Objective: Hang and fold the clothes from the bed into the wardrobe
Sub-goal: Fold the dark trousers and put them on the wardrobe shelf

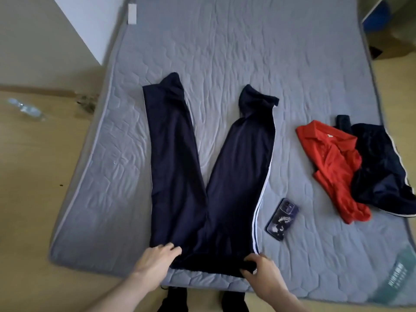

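While one pair of navy track trousers (202,176) lay flat on the bed (270,52), both hands worked at its waistband nearest the viewer. At seven o'clock the left hand (157,262) rested on the waistband's left corner, fingers fairly straight and pressing the cloth. At five o'clock the right hand (263,273) pinched the right corner, thumb and fingers curled round the fabric beside the white side stripes. One phone (282,219) lay face down just beside the right leg, at four o'clock. Further out at three o'clock sat two more garments, touching: one red polo shirt (333,167) and one dark navy garment with white trim (380,167). The two trouser legs spread apart in a V toward twelve o'clock. One clear bottle (27,109) lay on the floor (33,176) at nine o'clock.
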A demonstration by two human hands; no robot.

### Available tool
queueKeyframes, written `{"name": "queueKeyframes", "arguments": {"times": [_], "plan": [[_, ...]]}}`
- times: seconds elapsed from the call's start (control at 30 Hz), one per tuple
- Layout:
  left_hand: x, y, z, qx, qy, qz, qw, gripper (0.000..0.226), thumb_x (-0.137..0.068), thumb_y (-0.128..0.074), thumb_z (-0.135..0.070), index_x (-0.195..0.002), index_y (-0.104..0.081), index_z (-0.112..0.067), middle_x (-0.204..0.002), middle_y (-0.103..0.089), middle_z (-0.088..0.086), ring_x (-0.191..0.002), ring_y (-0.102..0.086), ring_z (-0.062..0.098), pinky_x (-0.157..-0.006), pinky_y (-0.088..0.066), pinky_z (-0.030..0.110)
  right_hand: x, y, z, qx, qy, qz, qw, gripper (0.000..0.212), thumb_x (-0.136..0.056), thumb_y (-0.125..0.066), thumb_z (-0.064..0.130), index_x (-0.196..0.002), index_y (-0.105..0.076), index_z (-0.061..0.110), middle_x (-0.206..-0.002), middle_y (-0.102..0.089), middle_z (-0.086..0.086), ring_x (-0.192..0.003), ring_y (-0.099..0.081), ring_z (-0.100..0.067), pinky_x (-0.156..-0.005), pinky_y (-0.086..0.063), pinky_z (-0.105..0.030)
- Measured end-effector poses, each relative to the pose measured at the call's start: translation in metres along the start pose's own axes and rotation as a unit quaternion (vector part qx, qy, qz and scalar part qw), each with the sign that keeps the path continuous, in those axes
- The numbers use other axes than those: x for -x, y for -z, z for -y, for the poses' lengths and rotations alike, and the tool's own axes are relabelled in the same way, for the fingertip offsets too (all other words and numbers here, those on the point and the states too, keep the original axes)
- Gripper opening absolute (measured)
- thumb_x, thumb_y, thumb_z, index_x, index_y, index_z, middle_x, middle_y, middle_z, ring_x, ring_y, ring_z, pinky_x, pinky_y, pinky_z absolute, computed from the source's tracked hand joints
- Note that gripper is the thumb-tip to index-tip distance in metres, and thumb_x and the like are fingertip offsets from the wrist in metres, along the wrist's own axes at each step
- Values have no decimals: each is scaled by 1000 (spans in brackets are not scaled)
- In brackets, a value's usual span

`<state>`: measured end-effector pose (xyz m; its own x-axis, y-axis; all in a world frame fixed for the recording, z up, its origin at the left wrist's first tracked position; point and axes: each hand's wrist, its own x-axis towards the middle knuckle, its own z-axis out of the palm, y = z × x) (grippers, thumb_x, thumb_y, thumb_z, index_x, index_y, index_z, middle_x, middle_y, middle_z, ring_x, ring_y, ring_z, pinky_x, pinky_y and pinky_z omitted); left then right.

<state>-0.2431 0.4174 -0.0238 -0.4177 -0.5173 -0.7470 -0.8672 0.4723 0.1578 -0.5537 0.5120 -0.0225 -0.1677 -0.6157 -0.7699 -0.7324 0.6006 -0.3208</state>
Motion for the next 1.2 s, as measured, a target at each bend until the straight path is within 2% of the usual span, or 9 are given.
{"name": "queueKeyframes", "arguments": {"times": [0.1, 0.2, 0.3, 0.43, 0.6, 0.73, 0.9, 1.07, 1.2], "plan": [[-19, -22, -4, 30, -15, 0, 999, 61, -86, -56, 8, -134, -51, -29, -132, -46, -7, -122, -47, 18, -87, -49, 36, -16, -26, -14, 9, -19, 36, 999, 40, -88, -72, 41, -125, -66, 30, -115, -57, 9, -100, -60, -10, -88, -46, -20], [-38, -27, -8, 36, -30, -6, 999, 50, -87, -51, 8, -126, -60, -22, -131, -42, -4, -118, -45, 19, -84, -49, 37, -32, -47, -24, 30, -29, 95, 995, 52, -92, -68, 45, -139, -57, 26, -131, -54, 3, -122, -56, -18, -103, -44, -27], [-55, -22, -16, 12, -68, -30, 997, 43, -90, -48, 3, -123, -64, -19, -127, -43, -2, -114, -44, 22, -91, -46, 35, -41, -57, -31, 48, -31, 153, 987, 59, -93, -65, 46, -146, -52, 24, -141, -50, 1, -132, -50, -19, -108, -40, -25], [-74, 2, -42, -16, -169, -74, 983, 42, -88, -48, -1, -121, -66, -20, -119, -54, -2, -113, -46, 23, -100, -41, 33, -48, -51, -37, -9, -65, 148, 987, 46, -91, -67, 37, -135, -62, 24, -131, -62, 3, -119, -60, -17, -97, -45, -21], [-95, 38, -98, 11, -265, -113, 958, 36, -84, -50, 7, -107, -65, -16, -103, -63, -1, -107, -47, 22, -90, -37, 25, -61, -8, -61, -129, -130, 47, 982, 17, -95, -61, 20, -108, -70, 26, -114, -72, 5, -106, -65, -16, -92, -49, -25], [-113, 49, -150, -23, -322, -69, 944, 34, -90, -51, 7, -107, -69, -16, -101, -64, -1, -113, -42, 21, -83, -36, 25, -68, 26, -91, -157, -140, 6, 978, 26, -94, -54, 9, -103, -72, 26, -109, -72, 6, -101, -65, -15, -80, -46, -23], [-133, 34, -199, -182, -375, -24, 909, 27, -96, -55, -3, -109, -75, -16, -114, -62, 0, -119, -42, 26, -73, -32, 30, -74, 38, -119, -229, -166, 1, 959, 44, -86, -40, -8, -97, -72, 21, -101, -73, 0, -91, -71, -21, -75, -56, -36], [-146, 1, -224, -242, -389, 30, 888, 23, -95, -59, 0, -110, -73, -8, -120, -64, 2, -123, -46, 26, -86, -48, 32, -79, 27, -129, -246, -160, 10, 956, 50, -84, -34, -10, -104, -71, 17, -102, -73, 1, -82, -73, -17, -72, -56, -30], [-151, -29, -217, -205, -410, 0, 889, 32, -94, -63, -5, -124, -68, -14, -147, -47, 3, -134, -37, 27, -100, -51, 34, -87, 24, -126, -240, -156, 12, 958, 45, -85, -39, -8, -102, -71, 19, -102, -72, 1, -87, -72, -19, -74, -55, -30]]}}
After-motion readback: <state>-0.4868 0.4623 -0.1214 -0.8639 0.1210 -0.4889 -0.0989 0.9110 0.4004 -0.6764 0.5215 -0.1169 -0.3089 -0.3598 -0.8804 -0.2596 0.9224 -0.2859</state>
